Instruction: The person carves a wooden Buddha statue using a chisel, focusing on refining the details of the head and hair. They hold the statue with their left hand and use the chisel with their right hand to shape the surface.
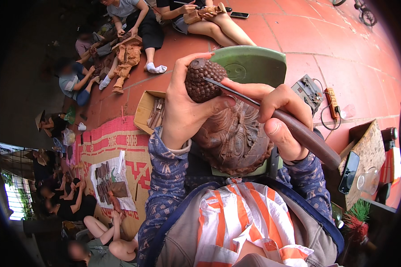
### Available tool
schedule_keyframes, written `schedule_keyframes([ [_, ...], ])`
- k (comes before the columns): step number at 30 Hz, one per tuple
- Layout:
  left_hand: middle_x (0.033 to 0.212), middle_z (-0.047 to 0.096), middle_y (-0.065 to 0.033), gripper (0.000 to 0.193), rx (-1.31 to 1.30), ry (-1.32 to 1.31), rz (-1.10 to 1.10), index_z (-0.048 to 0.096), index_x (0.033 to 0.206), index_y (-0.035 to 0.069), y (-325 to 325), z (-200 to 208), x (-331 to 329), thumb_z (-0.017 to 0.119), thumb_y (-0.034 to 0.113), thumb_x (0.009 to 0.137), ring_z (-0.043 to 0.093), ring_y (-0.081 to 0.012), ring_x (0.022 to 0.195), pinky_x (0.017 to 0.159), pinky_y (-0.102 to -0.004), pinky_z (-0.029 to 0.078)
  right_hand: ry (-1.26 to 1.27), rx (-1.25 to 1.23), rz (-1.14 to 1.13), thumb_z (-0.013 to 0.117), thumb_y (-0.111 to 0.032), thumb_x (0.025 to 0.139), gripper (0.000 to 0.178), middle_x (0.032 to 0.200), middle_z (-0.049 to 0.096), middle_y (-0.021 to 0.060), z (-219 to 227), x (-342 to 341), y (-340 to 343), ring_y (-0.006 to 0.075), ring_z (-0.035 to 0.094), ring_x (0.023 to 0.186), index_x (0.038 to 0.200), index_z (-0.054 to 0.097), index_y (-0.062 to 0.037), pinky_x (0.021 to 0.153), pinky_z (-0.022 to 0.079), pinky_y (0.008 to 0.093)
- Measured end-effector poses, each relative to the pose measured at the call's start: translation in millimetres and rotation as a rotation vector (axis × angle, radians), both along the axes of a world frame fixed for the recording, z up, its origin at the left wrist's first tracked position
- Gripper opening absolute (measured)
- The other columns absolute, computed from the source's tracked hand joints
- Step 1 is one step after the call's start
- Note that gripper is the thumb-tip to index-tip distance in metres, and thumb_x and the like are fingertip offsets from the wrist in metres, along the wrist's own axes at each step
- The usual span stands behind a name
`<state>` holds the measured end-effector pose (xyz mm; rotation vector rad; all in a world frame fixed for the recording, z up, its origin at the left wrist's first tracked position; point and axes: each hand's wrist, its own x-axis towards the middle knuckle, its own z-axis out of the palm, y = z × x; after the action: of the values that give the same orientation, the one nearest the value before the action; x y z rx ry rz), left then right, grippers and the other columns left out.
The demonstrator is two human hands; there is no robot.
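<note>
A dark brown carved wooden statue (pixel 236 138) leans in front of me, its robe folds and broad base toward my lap. My left hand (pixel 182 102) is wrapped round the statue's knobbly head, the thumb lying across its lower side. In my right hand (pixel 285 111) is a carving chisel (pixel 298 127) with a thick brown wooden handle. Its narrow metal blade slants up to the left, and the tip touches the bumps on the head. My right index finger stretches along toward the blade. Behind the statue stands a green plastic chair (pixel 254 66).
A cardboard box (pixel 147 109) of tools is left of the statue. Further left, many chisels (pixel 104 178) lie on paper over a patterned mat (pixel 138 153). At right are a power strip (pixel 332 103), a metal device (pixel 307 91) and a phone (pixel 349 171) on a board. Several people work on carvings at left.
</note>
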<state>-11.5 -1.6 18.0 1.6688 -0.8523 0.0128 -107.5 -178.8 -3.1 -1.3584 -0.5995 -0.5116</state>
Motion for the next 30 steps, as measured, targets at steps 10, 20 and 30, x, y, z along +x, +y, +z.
schedule_keyframes([
  [10, 0.101, 0.063, -0.008, 0.072, 0.001, -0.003, -0.003, 0.042, 0.123, 0.003, -2, 3, -4, 0.086, 0.011, 0.066, 0.062, -0.0152, 0.094, 0.085, -0.0282, 0.05, -0.008, 0.005, 0.008, 0.059, -0.017, 0.089, 0.018, 0.121, 0.059, 0.0266, 10, 3, 0, 0.0268, 0.057, 0.113, 0.085, 0.053, -0.0009, 0.097, 0.042, 0.0372],
  [20, 0.103, 0.062, -0.0095, 0.07, 0.045, -0.056, 0.048, 0.043, 0.121, 0.002, -2, 3, -4, 0.086, 0.018, 0.069, 0.061, -0.0148, 0.094, 0.084, -0.0284, 0.05, -0.157, 0.048, 0.135, 0.056, -0.031, 0.094, 0.028, 0.128, 0.048, 0.0328, 3, 21, -11, 0.0419, 0.045, 0.125, 0.086, 0.046, -0.0061, 0.103, 0.034, 0.0553],
  [30, 0.114, 0.055, -0.0102, 0.071, 0.02, -0.06, 0.05, 0.044, 0.123, 0.002, 2, 1, -2, 0.086, 0.023, 0.069, 0.057, -0.0167, 0.104, 0.091, -0.0307, 0.046, -0.153, 0.178, -0.112, 0.059, -0.031, 0.089, 0.035, 0.117, 0.058, 0.0314, 0, 8, -9, 0.0345, 0.057, 0.111, 0.1, 0.056, 0.0022, 0.099, 0.04, 0.0446],
])
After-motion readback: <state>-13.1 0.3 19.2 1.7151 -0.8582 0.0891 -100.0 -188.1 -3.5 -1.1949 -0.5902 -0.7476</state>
